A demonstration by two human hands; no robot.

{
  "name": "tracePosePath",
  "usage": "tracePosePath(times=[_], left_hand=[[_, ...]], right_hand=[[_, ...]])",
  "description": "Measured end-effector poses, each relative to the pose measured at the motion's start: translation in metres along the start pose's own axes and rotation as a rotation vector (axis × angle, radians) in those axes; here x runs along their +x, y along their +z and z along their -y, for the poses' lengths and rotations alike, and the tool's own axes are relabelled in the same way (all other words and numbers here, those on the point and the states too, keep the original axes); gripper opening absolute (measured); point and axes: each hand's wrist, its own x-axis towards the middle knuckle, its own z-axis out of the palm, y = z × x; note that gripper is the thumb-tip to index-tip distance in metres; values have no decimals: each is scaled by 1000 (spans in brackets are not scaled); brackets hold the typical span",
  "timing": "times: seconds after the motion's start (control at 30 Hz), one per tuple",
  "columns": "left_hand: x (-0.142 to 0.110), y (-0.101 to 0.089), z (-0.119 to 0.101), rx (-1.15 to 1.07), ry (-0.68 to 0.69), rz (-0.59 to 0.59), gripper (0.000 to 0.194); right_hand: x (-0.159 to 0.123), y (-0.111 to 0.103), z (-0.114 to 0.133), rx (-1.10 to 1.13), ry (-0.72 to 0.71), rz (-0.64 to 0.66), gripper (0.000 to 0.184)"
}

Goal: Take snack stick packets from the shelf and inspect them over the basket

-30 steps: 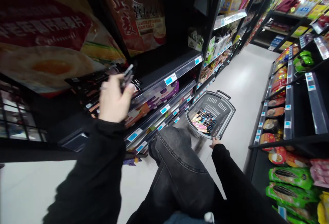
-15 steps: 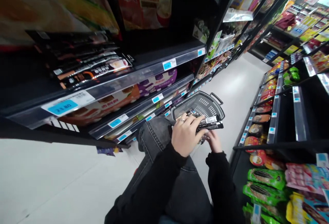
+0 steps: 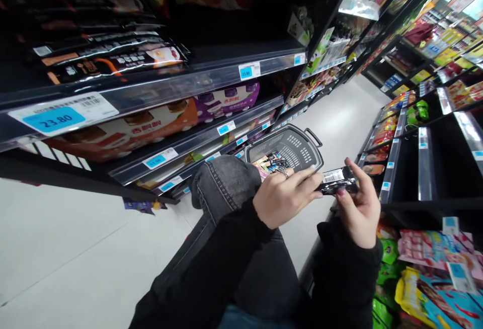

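"Black packet, where is it?"
"Between both hands, beyond the knee. The right hand pinches one end, thumb on its face."
"And the left hand?"
"Its fingers are stretched out, close together, at the other end."
"What's nearby?"
"A grey basket on the floor, packets inside; more black sachets lie on the shelf."

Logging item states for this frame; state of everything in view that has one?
Black packet: off the shelf, held up
Right hand: gripping packet, thumb on front
Left hand: fingers at packet's other end, grip unclear
Basket: on floor, open-topped, partly filled
Basket handle: sticking out at far end
Shelf packets: lying piled, overlapping
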Motion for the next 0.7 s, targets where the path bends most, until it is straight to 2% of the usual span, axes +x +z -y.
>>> tracePosePath(times=[0.23,0.37,0.47,0.6,0.7], left_hand=[[0,3,0,-67,10,-202,16],[-1,8,-3,-216,-96,-249,10],[-1,9,-9,-316,-198,-270,6],[0,8,-12,-523,-343,-239,6],[1,7,-5,-660,-445,-49,36]], right_hand=[[-3,4,19,-103,-110,-32,43],[-5,14,19,-151,-181,-89,37],[-4,23,17,-114,-173,-175,26],[0,29,21,-155,-223,-340,11],[4,26,28,-232,-252,-391,12]])
